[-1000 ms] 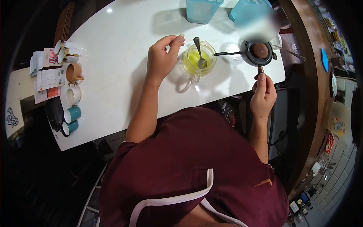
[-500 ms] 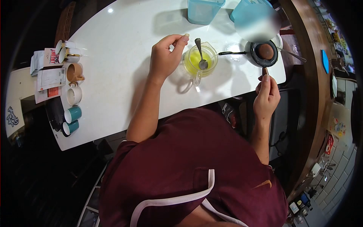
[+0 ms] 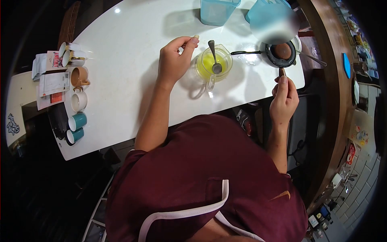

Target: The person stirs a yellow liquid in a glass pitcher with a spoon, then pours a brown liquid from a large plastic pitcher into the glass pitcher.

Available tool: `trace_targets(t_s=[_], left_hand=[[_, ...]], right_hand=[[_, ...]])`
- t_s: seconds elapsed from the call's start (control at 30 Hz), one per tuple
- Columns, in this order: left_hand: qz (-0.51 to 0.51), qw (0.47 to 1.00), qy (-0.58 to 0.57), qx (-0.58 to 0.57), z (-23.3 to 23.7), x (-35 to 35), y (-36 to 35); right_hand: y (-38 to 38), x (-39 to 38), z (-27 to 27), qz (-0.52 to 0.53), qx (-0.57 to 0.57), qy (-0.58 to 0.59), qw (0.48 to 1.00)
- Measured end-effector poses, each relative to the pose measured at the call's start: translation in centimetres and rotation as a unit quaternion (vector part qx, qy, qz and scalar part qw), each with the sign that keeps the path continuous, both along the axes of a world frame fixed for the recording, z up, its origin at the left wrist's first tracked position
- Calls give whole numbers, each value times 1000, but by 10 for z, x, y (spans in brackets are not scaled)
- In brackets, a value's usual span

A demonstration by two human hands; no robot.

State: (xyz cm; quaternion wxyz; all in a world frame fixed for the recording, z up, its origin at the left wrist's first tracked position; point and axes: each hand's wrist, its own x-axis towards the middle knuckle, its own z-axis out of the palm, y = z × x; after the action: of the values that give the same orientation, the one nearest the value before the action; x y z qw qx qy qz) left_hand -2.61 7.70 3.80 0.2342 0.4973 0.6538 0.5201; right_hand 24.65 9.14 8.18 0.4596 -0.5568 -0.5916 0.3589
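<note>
My left hand hovers over the white table, left of a clear glass jug. Its fingers are curled with thumb and finger pinched; anything between them is too small to make out. Yellow-green liquid fills part of the jug, and a metal spoon leans in it. At the right, my right hand grips the short handle of a round black-rimmed utensil with a brown, rounded centre. A thin utensil with a black handle extends between the jug and this round piece.
Two light blue plastic containers stand at the far side, the right one partly blurred. Several mugs and paper packets line the left edge. A metal utensil handle sticks out over the table's right edge.
The round black-rimmed utensil has shifted slightly left and away from me, tilting a little, still in my right hand. My left hand has drifted slightly left.
</note>
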Motion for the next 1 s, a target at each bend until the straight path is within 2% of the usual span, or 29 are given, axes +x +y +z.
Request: trace_targets(t_s=[0.27,0.87,1.0], left_hand=[[6,1000,-7,2,2,-1,-1],[0,1000,-5,-6,1,3,3],[-3,999,22,31,8,8,7]], right_hand=[[-1,-2,0,27,-7,1,1000],[-4,6,5,-7,4,2,1000],[-1,9,4,-9,26,-20,999]])
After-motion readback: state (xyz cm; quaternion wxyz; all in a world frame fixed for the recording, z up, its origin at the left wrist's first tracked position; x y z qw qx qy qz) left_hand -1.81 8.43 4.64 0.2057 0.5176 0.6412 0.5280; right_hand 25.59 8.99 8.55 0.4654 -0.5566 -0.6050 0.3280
